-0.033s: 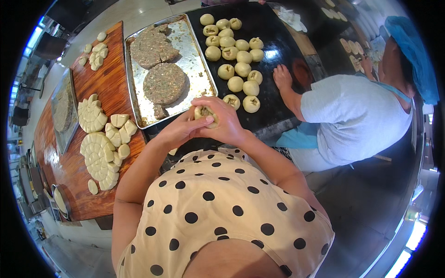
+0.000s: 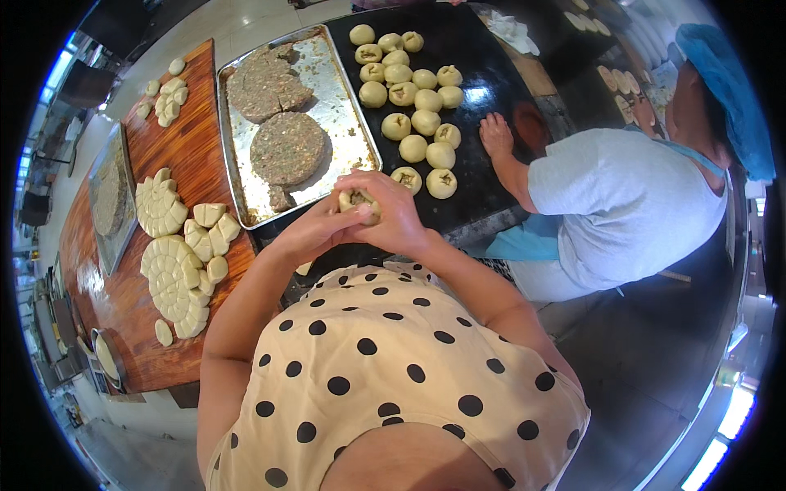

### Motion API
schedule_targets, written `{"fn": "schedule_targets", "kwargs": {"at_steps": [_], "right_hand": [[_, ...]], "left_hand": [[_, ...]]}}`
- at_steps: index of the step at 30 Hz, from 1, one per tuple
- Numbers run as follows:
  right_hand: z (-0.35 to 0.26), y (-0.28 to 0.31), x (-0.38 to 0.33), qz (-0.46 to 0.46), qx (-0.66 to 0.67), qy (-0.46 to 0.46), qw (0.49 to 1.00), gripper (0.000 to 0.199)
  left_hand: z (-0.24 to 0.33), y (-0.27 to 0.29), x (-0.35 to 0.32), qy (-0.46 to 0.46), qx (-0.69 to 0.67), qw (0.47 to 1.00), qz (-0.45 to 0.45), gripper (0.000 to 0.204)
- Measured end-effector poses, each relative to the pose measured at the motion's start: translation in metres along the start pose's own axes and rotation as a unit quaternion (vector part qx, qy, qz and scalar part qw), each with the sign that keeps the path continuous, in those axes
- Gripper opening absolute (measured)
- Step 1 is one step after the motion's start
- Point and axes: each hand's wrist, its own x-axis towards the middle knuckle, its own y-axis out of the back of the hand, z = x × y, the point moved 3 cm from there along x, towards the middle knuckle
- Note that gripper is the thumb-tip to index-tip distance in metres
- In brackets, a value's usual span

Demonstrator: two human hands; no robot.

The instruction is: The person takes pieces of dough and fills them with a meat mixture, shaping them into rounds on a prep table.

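Cream dough ball (image 2: 353, 199) between left hand (image 2: 322, 229) and right hand (image 2: 395, 217)

Is a small, rounded, pale cream dough bun (image 2: 358, 201), cupped between the left hand (image 2: 318, 227) and the right hand (image 2: 395, 214). Faces upward with an open top, showing mottled brownish filling inside a soft, uneven rim. Has lower sides mostly wrapped and hidden by both hands.

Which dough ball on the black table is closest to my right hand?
The left dough ball of the bottom pair; its right neighbour and the rest sit farther off.
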Motion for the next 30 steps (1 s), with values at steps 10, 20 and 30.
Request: {"fn": "schedule_targets", "kwargs": {"at_steps": [10,20,30], "right_hand": [[0.026,-0.034,0.0,0.14,0.286,-0.201,0.926,0.027],[0.023,-0.033,0.003,0.175,0.181,-0.129,0.959,0.018],[0.006,-0.032,0.017,0.115,-0.038,-0.005,0.993,0.021]], "left_hand": [[-0.05,0.021,0.035,-0.059,-0.272,0.957,0.086,0.06],[-0.015,-0.002,0.034,-0.152,-0.408,0.899,0.042,0.053],[-0.047,0.018,0.061,-0.194,-0.442,0.869,0.106,0.032]]}}
